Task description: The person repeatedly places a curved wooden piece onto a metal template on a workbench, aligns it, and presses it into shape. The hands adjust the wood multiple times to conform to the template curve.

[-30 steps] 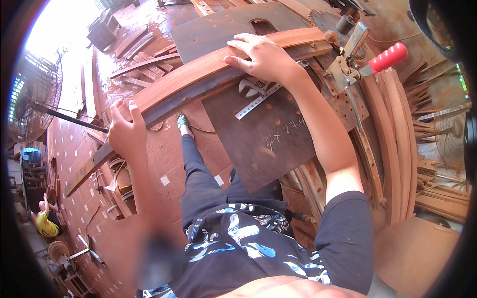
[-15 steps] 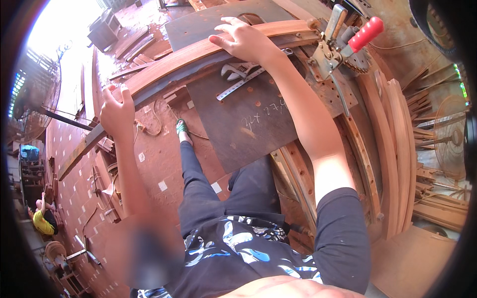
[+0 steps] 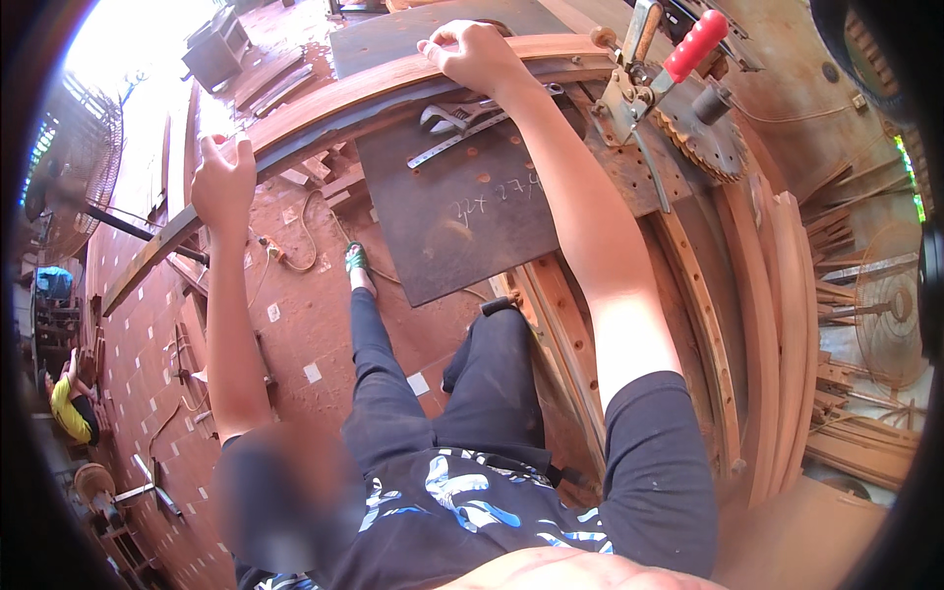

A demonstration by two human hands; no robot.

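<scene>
A long, curved wooden strip (image 3: 344, 91) lies along a dark curved backing piece (image 3: 305, 147) across the far side of the work table. My left hand (image 3: 223, 182) is closed around the left end of the strip, thumb and fingers bent. Farther right, my right hand (image 3: 475, 57) rests over the strip with its fingers curled at the far edge. A toggle clamp with a red handle (image 3: 696, 46) sits at the strip's right end. Just beyond the clamp is a toothed circular saw blade (image 3: 700, 133).
An adjustable wrench (image 3: 452, 118) and a metal ruler (image 3: 457, 143) lie on the dark table top (image 3: 423, 236). Curved boards (image 3: 777, 324) stand at the right. A cable (image 3: 313, 231) crosses the tiled floor. Another person in yellow (image 3: 71, 408) sits far left.
My right hand has gone from spread fingers to curled ones over the strip. The view has shifted slightly, and more of the saw blade shows beside the clamp.
</scene>
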